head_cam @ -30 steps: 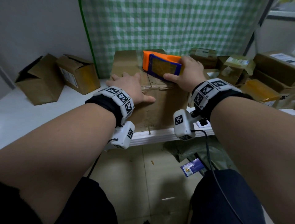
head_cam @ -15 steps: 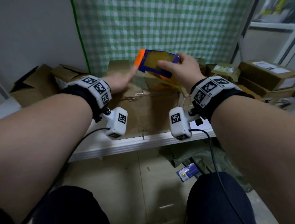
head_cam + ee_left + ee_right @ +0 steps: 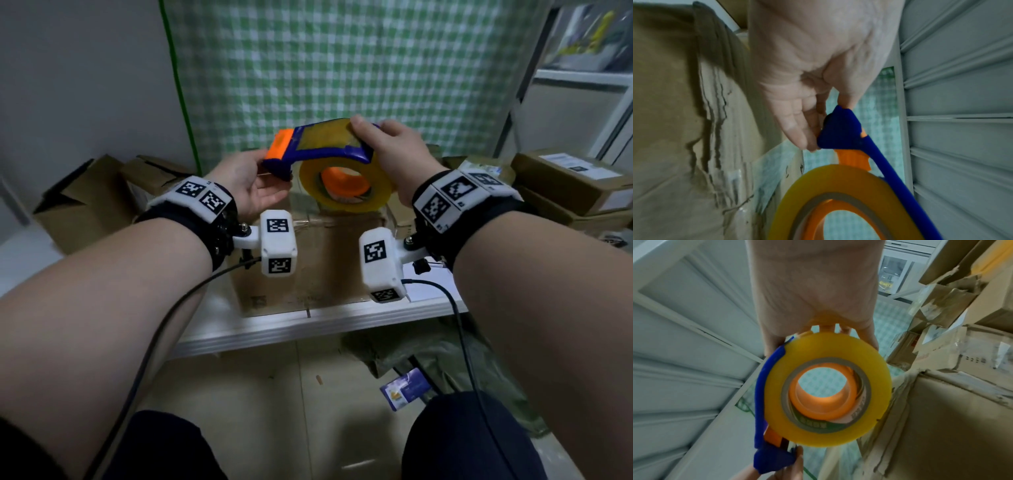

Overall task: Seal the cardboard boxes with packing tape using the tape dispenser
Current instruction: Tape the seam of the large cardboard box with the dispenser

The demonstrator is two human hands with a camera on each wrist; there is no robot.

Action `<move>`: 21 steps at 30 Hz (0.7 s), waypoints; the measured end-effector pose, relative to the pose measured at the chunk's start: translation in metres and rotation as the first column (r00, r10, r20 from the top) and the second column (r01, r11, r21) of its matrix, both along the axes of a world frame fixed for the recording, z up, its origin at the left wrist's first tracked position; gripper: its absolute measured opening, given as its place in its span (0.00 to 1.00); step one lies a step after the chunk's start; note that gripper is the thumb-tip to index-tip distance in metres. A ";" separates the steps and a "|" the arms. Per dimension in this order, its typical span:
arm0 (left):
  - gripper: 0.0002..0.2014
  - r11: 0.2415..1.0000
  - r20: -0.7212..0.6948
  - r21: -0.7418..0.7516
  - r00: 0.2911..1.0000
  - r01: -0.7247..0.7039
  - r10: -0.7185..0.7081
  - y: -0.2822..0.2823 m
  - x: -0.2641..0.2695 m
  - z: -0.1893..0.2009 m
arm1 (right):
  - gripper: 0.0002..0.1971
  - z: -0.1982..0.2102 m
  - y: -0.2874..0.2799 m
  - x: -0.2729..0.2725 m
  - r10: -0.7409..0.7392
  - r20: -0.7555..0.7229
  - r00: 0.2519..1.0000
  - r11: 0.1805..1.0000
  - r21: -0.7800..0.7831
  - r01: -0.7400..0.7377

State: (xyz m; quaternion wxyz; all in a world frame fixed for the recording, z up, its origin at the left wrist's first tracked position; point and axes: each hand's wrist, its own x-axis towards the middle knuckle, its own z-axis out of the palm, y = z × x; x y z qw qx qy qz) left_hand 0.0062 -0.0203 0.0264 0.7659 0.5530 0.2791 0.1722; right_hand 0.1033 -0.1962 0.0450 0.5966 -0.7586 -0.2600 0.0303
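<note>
A white table [image 3: 308, 325] runs below the grip, its front edge toward the person, with a tan tiled floor [image 3: 260, 404] under it; a green-and-white checked curtain [image 3: 342, 68] hangs behind the grip and a grey wall [image 3: 82, 85] stands to its left. The tape dispenser [image 3: 322, 145], blue with an orange nose, is held up in the air above the table, its roll of yellowish tape [image 3: 346, 185] hanging beneath the frame. The right hand [image 3: 394, 154] is wrapped over the rear of the dispenser, fingers curled round it. The left hand [image 3: 246, 178] pinches the blue front tip between thumb and fingers, palm turned up. Directly beneath the grip sits a closed cardboard box [image 3: 315, 260] with crumpled clear tape along its top seam. Open boxes [image 3: 89, 202] lie to the left of the grip, labelled parcels [image 3: 568, 178] are stacked to its right, and a green bag [image 3: 438, 356] and a blue card [image 3: 404, 390] lie on the floor below.
</note>
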 end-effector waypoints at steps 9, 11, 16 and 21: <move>0.09 0.993 -0.007 -0.116 1.000 -0.015 0.014 0.010 0.002 -0.002 | 0.28 -0.005 0.010 0.002 0.029 0.087 0.996 0.998 -0.052 -0.025; 0.08 0.993 -0.023 -0.113 0.999 -0.026 0.023 0.013 0.002 -0.004 | 0.31 -0.006 0.011 0.001 0.062 0.083 0.995 0.998 -0.031 -0.059; 0.08 0.991 -0.025 -0.131 0.999 -0.025 0.022 0.020 0.003 -0.004 | 0.42 -0.005 0.011 0.007 0.189 0.091 0.978 0.982 -0.035 -0.187; 0.08 0.992 -0.052 -0.127 0.999 -0.021 0.015 0.017 0.001 -0.002 | 0.44 -0.008 0.012 0.011 0.096 0.232 0.968 0.995 -0.057 -0.085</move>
